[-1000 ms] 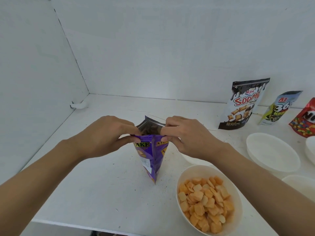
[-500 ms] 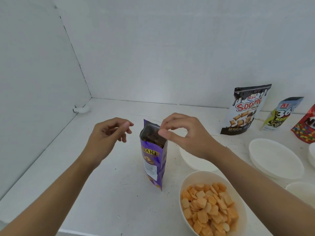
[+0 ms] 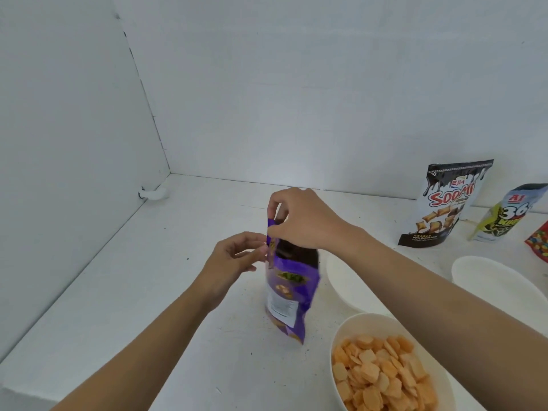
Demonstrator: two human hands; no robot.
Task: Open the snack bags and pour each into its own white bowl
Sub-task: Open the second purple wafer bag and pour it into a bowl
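Got purple snack bag (image 3: 289, 292) standing upright mid-counter (image 3: 148, 292), mouth open, dark inside. Pinching its top edge at the left corner with right hand (image 3: 302, 221), thumb against forefinger. Holding left hand (image 3: 234, 256) just beside the bag's left edge, fingers loosely curved, tips at the foil; can't tell if gripping or only touching. Seeing white bowl of orange crackers (image 3: 367, 321) at front edge, right of the bag. Seeing one empty white bowl (image 3: 347, 280) just behind it under the right forearm, second empty bowl (image 3: 489, 277) nearer the right edge. Along back edge toward right corner: black bag (image 3: 444, 203), pale blue bag (image 3: 507, 215), red bag (image 3: 538, 241) cut off by frame.
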